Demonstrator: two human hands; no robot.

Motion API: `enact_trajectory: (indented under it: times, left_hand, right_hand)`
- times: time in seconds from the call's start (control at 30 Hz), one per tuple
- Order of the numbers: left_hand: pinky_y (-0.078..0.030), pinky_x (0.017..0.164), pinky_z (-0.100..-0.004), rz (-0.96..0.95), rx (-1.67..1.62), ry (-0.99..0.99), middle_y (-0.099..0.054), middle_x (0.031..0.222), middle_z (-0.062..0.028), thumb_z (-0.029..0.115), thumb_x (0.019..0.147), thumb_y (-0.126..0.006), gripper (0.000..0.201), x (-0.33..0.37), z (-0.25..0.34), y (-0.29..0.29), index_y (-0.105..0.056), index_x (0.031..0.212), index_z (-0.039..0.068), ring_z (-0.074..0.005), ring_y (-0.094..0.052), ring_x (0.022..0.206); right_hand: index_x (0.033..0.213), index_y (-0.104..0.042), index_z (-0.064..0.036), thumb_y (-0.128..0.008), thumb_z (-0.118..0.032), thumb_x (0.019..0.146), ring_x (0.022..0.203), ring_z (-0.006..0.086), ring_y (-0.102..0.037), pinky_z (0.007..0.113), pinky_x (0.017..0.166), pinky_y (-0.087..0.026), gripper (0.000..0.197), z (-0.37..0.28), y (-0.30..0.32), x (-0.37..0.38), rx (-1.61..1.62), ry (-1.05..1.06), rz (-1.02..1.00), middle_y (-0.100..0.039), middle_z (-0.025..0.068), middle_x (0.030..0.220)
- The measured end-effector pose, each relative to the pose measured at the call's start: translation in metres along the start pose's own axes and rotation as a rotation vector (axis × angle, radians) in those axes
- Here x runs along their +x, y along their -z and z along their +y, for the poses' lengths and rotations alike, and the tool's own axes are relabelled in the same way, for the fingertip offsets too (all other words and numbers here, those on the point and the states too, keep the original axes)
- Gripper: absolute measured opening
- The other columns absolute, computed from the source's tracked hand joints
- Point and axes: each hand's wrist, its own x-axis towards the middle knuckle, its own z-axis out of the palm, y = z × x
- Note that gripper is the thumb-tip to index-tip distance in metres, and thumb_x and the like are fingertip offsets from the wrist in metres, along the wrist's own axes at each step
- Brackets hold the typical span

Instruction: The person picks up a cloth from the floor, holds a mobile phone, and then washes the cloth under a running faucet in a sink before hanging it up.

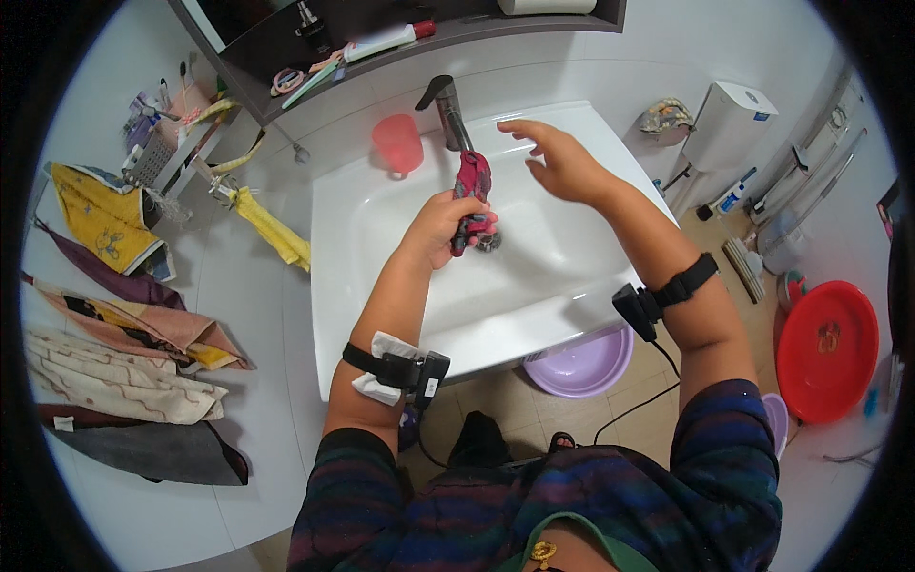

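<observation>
My left hand (pixel 446 227) is closed round a bunched-up, wet-looking cloth (pixel 473 176), dark red with grey-black patches. The cloth's upper end stands right under the spout of the faucet (pixel 451 119), and its lower end sticks out below my fingers, above the drain (pixel 488 241). Over the right back part of the white washbasin (pixel 367 286) hovers my right hand (pixel 569 164), fingers apart, holding nothing. Whether water is running cannot be made out. A translucent pink cup (pixel 397 145) sits on the basin's back ledge, left of the faucet.
An open shelf (pixel 534 27) with toiletries overhangs the basin's back. Towels (pixel 124 372) hang along the left wall, with a yellow cloth (pixel 272 229) nearer the basin. A purple tub (pixel 583 364) lies under the front edge; a red basin (pixel 827 353) leans at the right.
</observation>
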Motion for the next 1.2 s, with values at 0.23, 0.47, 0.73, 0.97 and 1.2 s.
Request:
enact_trajectory:
  times: [0.23, 0.47, 0.73, 0.97, 1.2]
  left_hand:
    - [-0.049, 0.047, -0.0231, -0.337, -0.13, 0.07, -0.064, 0.081, -0.0089, 0.01, 0.083, -0.062, 0.026, -0.013, 0.004, -0.009, -0.056, 0.105, -0.003, -0.0164, -0.065, 0.07]
    - [-0.036, 0.042, -0.0186, -0.439, -0.059, 0.182, -0.056, 0.075, -0.003, 0.009, 0.08, -0.068, 0.026, -0.017, 0.005, -0.014, -0.054, 0.101, 0.002, -0.0082, -0.053, 0.058]
    - [-0.047, 0.054, -0.0343, -0.013, 0.903, -0.176, -0.061, 0.077, -0.0106, 0.012, 0.076, -0.068, 0.026, -0.009, 0.012, -0.034, -0.054, 0.097, 0.004, -0.021, -0.061, 0.064]
    - [-0.05, 0.068, -0.0467, 0.24, 1.486, -0.437, -0.065, 0.082, -0.0196, 0.017, 0.076, -0.069, 0.035, 0.0, 0.012, -0.035, -0.051, 0.103, 0.002, -0.0382, -0.064, 0.08]
    - [-0.05, 0.062, -0.0442, 0.288, 1.561, -0.927, -0.062, 0.081, -0.0106, 0.016, 0.079, -0.065, 0.023, 0.01, 0.004, -0.025, -0.049, 0.092, 0.007, -0.0335, -0.063, 0.076]
  right_hand:
    - [0.135, -0.046, -0.0145, -0.066, 0.005, 0.066, 0.11, 0.034, -0.054, 0.038, 0.09, -0.048, 0.075, -0.036, -0.027, -0.003, -0.24, 0.272, -0.021, -0.051, 0.0136, 0.124]
    - [0.089, -0.056, -0.0084, -0.069, -0.009, 0.069, 0.08, 0.0295, -0.06, 0.038, 0.067, -0.051, 0.024, -0.022, -0.027, 0.0, -0.454, 0.447, 0.128, -0.058, 0.0087, 0.089]
    - [0.078, -0.057, -0.0097, -0.069, -0.015, 0.07, 0.07, 0.0302, -0.063, 0.041, 0.061, -0.049, 0.015, -0.022, -0.018, -0.01, -0.706, 0.131, -0.064, -0.062, 0.0083, 0.075]
    - [0.076, -0.066, -0.003, -0.067, -0.02, 0.076, 0.07, 0.0321, -0.064, 0.039, 0.064, -0.05, 0.017, -0.021, -0.022, -0.003, -0.365, -0.212, -0.342, -0.066, 0.0162, 0.073]
    - [0.078, -0.066, 0.0019, -0.068, -0.016, 0.075, 0.061, 0.0225, -0.056, 0.036, 0.064, -0.048, 0.018, 0.015, -0.023, 0.006, 0.073, -0.263, -0.437, -0.062, 0.0153, 0.065]
